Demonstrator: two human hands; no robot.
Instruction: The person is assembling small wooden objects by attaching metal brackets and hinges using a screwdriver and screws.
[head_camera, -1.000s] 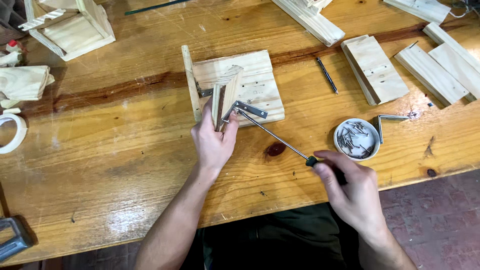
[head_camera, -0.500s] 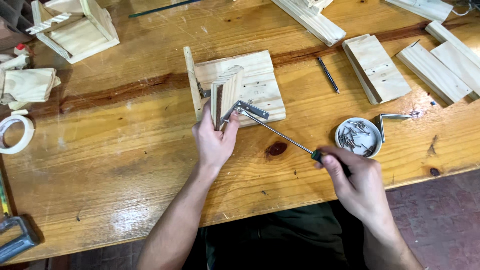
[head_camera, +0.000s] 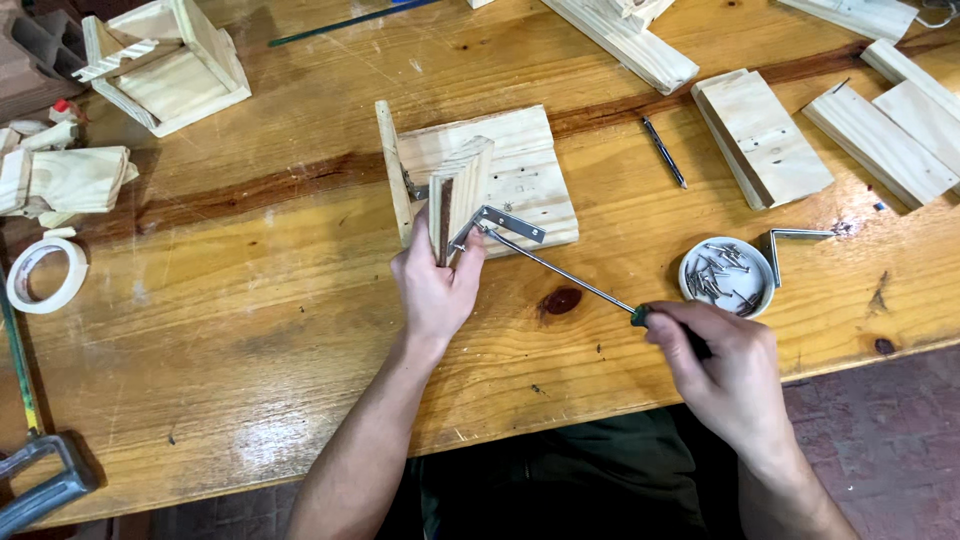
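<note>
My left hand (head_camera: 437, 283) grips an upright wooden piece (head_camera: 458, 190) that stands on a flat wooden board (head_camera: 520, 170). A metal corner bracket (head_camera: 505, 222) lies against the base of that piece. My right hand (head_camera: 722, 378) holds a long screwdriver (head_camera: 560, 271) by its dark handle. The shaft runs up and left, and its tip meets the bracket beside my left fingers.
A round white dish of screws (head_camera: 726, 274) sits right of the screwdriver, with another metal bracket (head_camera: 795, 241) beside it. Wooden blocks (head_camera: 762, 135) lie at the back right, a small wooden frame (head_camera: 170, 62) at the back left, a tape roll (head_camera: 46, 274) at the left edge, a clamp (head_camera: 45, 478) at the lower left.
The view has shifted slightly. My hands and the screwdriver keep the same hold on the upright piece and bracket.
</note>
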